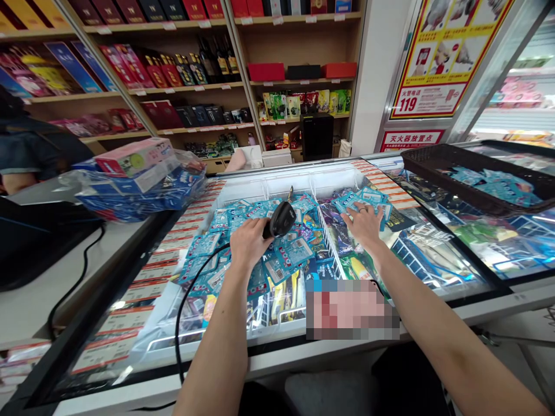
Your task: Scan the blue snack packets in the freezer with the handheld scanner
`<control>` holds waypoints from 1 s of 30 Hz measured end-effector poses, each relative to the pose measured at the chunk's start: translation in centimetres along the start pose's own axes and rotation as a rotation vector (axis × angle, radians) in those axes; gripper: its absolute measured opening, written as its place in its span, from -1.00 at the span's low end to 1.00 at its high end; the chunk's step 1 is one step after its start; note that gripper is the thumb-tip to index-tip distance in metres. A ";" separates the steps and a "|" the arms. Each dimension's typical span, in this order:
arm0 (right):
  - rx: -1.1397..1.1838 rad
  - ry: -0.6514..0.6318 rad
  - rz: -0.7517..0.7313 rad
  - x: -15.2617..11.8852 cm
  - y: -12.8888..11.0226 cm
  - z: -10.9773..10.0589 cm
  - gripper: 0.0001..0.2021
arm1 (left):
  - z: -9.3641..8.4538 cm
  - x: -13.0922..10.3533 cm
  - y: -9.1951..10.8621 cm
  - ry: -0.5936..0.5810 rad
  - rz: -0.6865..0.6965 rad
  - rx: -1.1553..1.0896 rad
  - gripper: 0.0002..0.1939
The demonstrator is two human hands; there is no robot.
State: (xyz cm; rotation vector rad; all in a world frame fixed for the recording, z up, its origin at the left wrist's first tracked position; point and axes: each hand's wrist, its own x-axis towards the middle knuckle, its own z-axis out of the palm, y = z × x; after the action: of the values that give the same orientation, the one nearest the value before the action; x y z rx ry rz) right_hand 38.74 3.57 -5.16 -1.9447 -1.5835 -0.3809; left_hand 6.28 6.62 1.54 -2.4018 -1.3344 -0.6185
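Observation:
My left hand (248, 244) is closed around the handle of a black barcode scanner (282, 219), whose cable (187, 286) trails down past my forearm. Beneath it, many small blue packets (292, 252) with printed barcodes are spread over the glass lid of a chest freezer (156, 341). My right hand (363, 222) lies with fingers spread on a smaller group of the same blue packets (347, 201), to the right of the main spread. Its fingertips touch them; whether a packet is pinched under the palm is hidden.
A plastic-wrapped bundle of boxes (143, 179) sits at the left edge. On the right stands a dark basket (437, 164) containing more blue packets. A blurred flat object (351, 312) lies at the front rim. Stocked shelves (186, 86) rise behind; another person's sleeve (39, 150) shows far left.

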 end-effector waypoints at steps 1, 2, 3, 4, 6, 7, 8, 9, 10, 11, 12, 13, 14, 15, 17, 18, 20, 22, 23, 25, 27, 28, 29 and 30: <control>-0.006 0.017 0.014 0.0 0.0 0.1 -0.62 | 0.0 0.0 0.0 -0.002 -0.004 0.007 -0.68; -0.008 0.027 0.014 0.0 0.0 0.1 -0.61 | 0.0 0.0 -0.1 -0.002 -0.008 0.014 -0.68; 0.000 0.027 -0.004 0.0 0.0 0.1 -0.61 | 0.0 0.0 -0.1 0.000 -0.012 0.019 -0.69; 0.023 0.012 -0.045 0.1 -0.1 0.0 -0.62 | 0.1 0.0 -0.1 0.002 -0.017 0.022 -0.69; 0.114 -0.059 -0.188 0.1 -0.7 -0.4 -0.63 | 0.2 -0.1 -0.2 0.005 -0.029 0.026 -0.70; 0.175 -0.116 -0.282 0.1 -1.0 -0.7 -0.65 | 0.2 -0.1 -0.3 0.006 -0.037 0.028 -0.70; 0.239 -0.183 -0.374 0.0 -1.4 -1.1 -0.66 | 0.3 -0.1 -0.4 0.008 -0.048 0.032 -0.70; 0.298 -0.251 -0.452 -0.1 -1.9 -1.5 -0.66 | 0.4 -0.1 -0.5 0.012 -0.061 0.038 -0.70; 0.348 -0.311 -0.503 -0.2 -2.4 -1.9 -0.66 | 0.4 -0.2 -0.6 0.017 -0.075 0.045 -0.70; 0.390 -0.356 -0.528 -0.4 -2.9 -2.2 -0.65 | 0.5 -0.2 -0.8 0.023 -0.088 0.052 -0.70; 0.423 -0.383 -0.540 -0.5 -3.3 -2.6 -0.63 | 0.5 -0.2 -0.9 0.029 -0.098 0.057 -0.70; 0.447 -0.405 -0.550 -0.7 -3.8 -2.9 -0.61 | 0.6 -0.2 -1.0 0.035 -0.105 0.060 -0.70; 0.465 -0.429 -0.570 -0.8 -4.1 -3.2 -0.60 | 0.6 -0.2 -1.1 0.041 -0.109 0.062 -0.69; 0.478 -0.450 -0.597 -1.0 -4.5 -3.4 -0.60 | 0.6 -0.2 -1.1 0.046 -0.111 0.064 -0.70; 0.485 -0.496 -0.672 -1.1 -4.9 -3.6 -0.63 | 0.6 -0.2 -1.1 0.049 -0.111 0.067 -0.70; 0.478 -0.517 -0.710 -1.1 -5.0 -3.6 -0.65 | 0.6 -0.2 -1.1 0.048 -0.111 0.067 -0.70; 0.455 -0.553 -0.758 -1.0 -5.0 -3.5 -0.69 | 0.6 -0.2 -1.0 0.041 -0.111 0.061 -0.70; 0.444 -0.562 -0.748 -0.9 -4.9 -3.2 -0.70 | 0.6 -0.1 -0.9 0.036 -0.110 0.050 -0.69; 0.447 -0.558 -0.730 -0.9 -4.8 -3.0 -0.71 | 0.5 -0.1 -0.9 0.034 -0.109 0.045 -0.69; 0.460 -0.534 -0.692 -0.9 -4.8 -2.8 -0.72 | 0.5 -0.1 -0.9 0.031 -0.107 0.045 -0.69; 0.467 -0.504 -0.680 -1.1 -4.9 -2.8 -0.70 | 0.5 -0.1 -0.9 0.030 -0.104 0.053 -0.70; 0.468 -0.493 -0.688 -1.2 -5.1 -2.9 -0.67 | 0.5 -0.1 -0.9 0.031 -0.101 0.059 -0.70; 0.469 -0.489 -0.706 -1.2 -5.3 -3.1 -0.65 | 0.5 -0.1 -0.9 0.031 -0.097 0.064 -0.70; 0.469 -0.494 -0.732 -1.3 -5.4 -3.2 -0.64 | 0.5 -0.1 -0.9 0.033 -0.094 0.067 -0.70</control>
State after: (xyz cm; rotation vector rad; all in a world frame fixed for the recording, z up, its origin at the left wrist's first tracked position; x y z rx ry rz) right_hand 33.71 1.21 -1.93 -1.0979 -2.4226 0.2120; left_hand 5.61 7.21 1.17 -2.2774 -1.4378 -0.6249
